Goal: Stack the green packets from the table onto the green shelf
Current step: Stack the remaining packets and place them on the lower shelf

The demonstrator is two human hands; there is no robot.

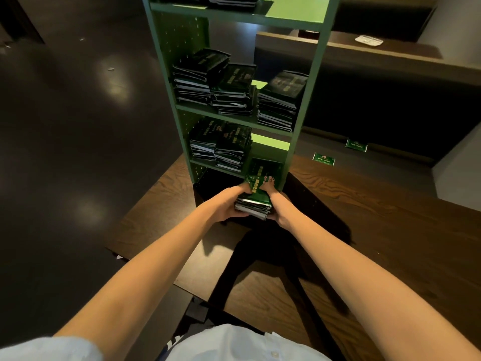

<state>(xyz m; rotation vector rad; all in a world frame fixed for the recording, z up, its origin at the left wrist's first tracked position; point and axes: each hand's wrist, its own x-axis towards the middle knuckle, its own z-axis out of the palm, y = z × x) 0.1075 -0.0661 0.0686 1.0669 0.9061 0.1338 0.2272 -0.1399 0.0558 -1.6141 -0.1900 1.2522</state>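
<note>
Both arms reach straight out, and the stack of green packets (253, 207) sits squeezed between the two grips. The left grip (229, 205) clasps its left side and the right grip (280, 208) its right side. Each is closed round the bundle, with fingers (242, 188) curled over the upper edge onto the top packet (263, 177). That top packet tilts up and away from the grips, its printed face catching the light. The pale layered edges of the packets below it show in the gap between the two wrists. The bundle is at the foot of the green shelf (308, 95), towards its right post, just past the fingertips. Whether it rests on the counter (364, 230) or is held clear of it cannot be told, as the space under it is in shadow. Directly above and beyond the grips, the next board carries two stacks (229, 149) side by side on its left part. The board over that carries three stacks (234, 92) across its width. Well off to the right of the right grip and farther away, a loose packet (323, 159) lies flat near the counter's far edge. A second loose packet (356, 145) lies on a dark surface beyond it. Below the forearms, nearest the camera, a pale blue shirt (234, 345) shows.
</note>
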